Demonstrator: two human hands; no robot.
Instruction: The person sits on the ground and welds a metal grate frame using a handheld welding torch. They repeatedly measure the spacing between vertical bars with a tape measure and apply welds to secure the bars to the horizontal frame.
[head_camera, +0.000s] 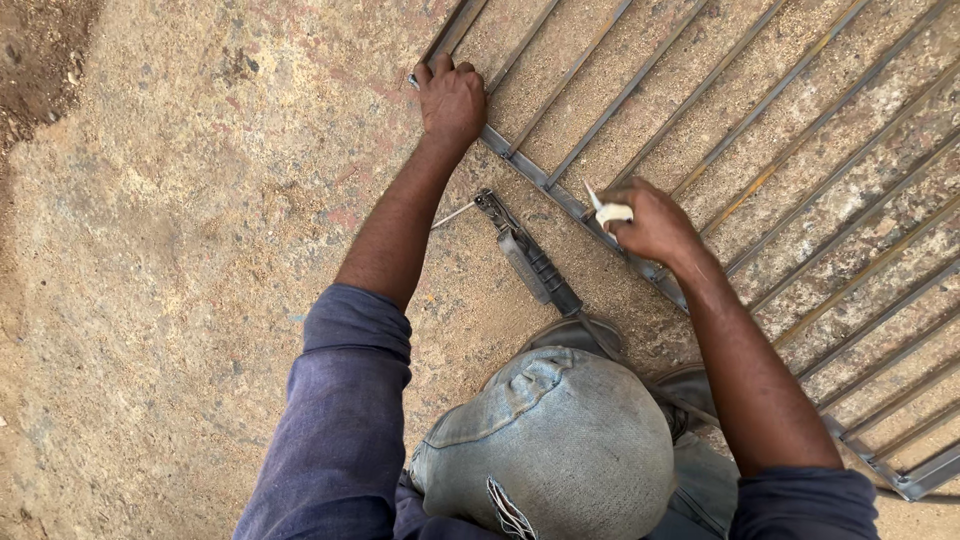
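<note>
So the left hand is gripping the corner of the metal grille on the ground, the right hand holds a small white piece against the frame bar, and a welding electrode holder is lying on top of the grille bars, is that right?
Not quite. The head view shows the welding electrode holder lying on the sandy ground beside the metal grille, not on its bars. The rest stands: the left hand grips the grille's corner, and the right hand holds a small white piece against the frame bar.

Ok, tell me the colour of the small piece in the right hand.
White, a small piece pinched in the right hand; the head view shows it.
</note>
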